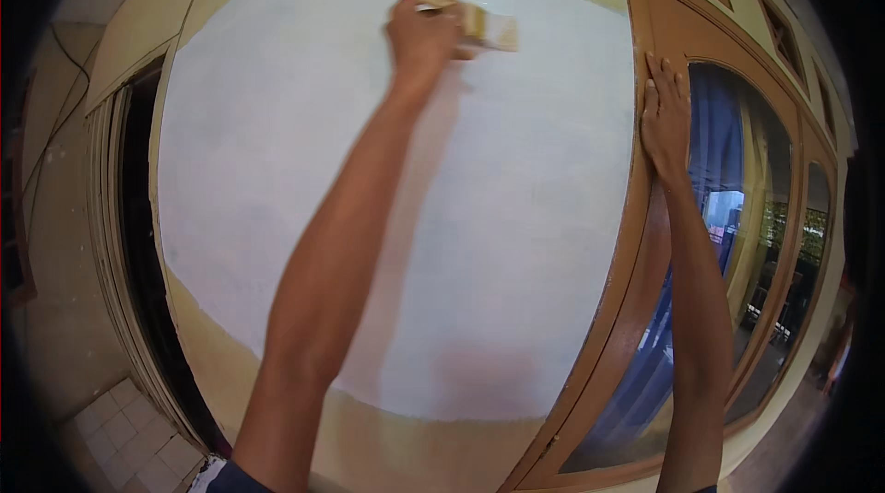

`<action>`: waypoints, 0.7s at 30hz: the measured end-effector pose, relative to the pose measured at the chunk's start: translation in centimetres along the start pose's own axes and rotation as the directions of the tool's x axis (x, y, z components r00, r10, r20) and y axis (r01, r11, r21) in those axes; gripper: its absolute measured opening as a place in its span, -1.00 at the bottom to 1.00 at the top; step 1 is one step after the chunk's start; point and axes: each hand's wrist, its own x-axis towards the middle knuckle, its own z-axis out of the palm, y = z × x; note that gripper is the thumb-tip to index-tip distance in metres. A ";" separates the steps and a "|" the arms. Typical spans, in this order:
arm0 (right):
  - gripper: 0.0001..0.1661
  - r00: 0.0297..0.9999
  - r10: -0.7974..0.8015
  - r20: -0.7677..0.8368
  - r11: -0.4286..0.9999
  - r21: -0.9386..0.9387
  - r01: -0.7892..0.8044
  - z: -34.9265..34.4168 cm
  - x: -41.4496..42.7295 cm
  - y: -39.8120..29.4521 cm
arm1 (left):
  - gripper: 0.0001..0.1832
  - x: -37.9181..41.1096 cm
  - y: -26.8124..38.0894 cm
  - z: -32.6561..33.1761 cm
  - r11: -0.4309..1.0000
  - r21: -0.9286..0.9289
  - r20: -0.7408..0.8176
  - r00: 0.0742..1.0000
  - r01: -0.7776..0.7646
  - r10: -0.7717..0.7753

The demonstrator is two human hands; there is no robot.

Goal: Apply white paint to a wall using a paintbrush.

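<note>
A wide flat paintbrush [499, 31] with a pale handle and red tip is gripped in my left hand [423, 37], near the top of a large white painted patch [525, 216] on the yellowish wall. Its pale bristles point right and lie over the white area; blur hides whether they touch it. My right hand [666, 116] rests flat, fingers upward, on the brown wooden window frame [639, 216] at the patch's right edge and holds nothing.
Right of the patch, glass panes [733, 147] show a blue curtain and reflections. A dark doorway [138, 147] with a ridged frame stands at the left. Floor tiles [131, 434] lie at lower left, and a cable [66, 116] hangs on the far-left wall.
</note>
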 end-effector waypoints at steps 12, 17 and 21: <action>-0.44 0.999 0.031 -0.025 0.999 -0.014 -0.031 0.7 0.0 0.5 | -0.83 -3.6 1.3 2.3 0.350 0.755 0.230 0.725 -0.554 0.649; -0.44 1.000 -0.008 -0.019 1.000 0.000 0.008 0.9 0.6 0.6 | -0.91 -8.2 2.7 11.2 0.602 0.458 0.149 0.725 -0.653 0.673; -0.45 1.000 -0.008 -0.002 1.000 0.002 0.008 0.8 0.4 0.3 | -0.85 -7.3 4.1 10.5 0.914 0.153 0.006 0.925 -0.376 0.380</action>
